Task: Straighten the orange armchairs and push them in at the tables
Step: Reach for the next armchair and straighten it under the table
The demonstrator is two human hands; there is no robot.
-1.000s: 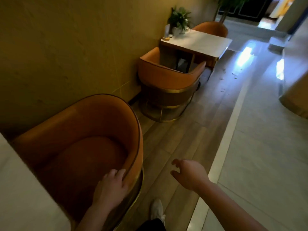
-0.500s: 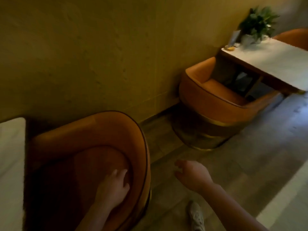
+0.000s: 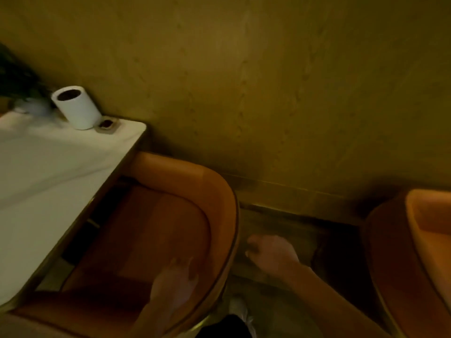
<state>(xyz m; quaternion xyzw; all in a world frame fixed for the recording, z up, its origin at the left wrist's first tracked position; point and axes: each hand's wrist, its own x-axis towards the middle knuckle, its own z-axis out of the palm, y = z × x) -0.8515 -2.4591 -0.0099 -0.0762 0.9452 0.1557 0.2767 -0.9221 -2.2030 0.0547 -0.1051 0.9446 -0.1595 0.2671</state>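
An orange armchair stands with its seat partly under the white table on the left, its curved back toward me. My left hand is blurred, fingers apart, lying over the inner side of the back near the rim; I cannot see it clasping the rim. My right hand hangs just outside the chair's back over the floor, fingers loosely curled and holding nothing. A second orange armchair shows at the right edge.
A yellowish wall runs close behind both chairs. On the table's far corner stand a white cylinder holder, a small dish and a dark plant. A strip of wooden floor separates the chairs. My shoe is below.
The view has swung left, bringing the white table beside the near chair and losing the far table. My left hand slid from the back's rim to its inner side.
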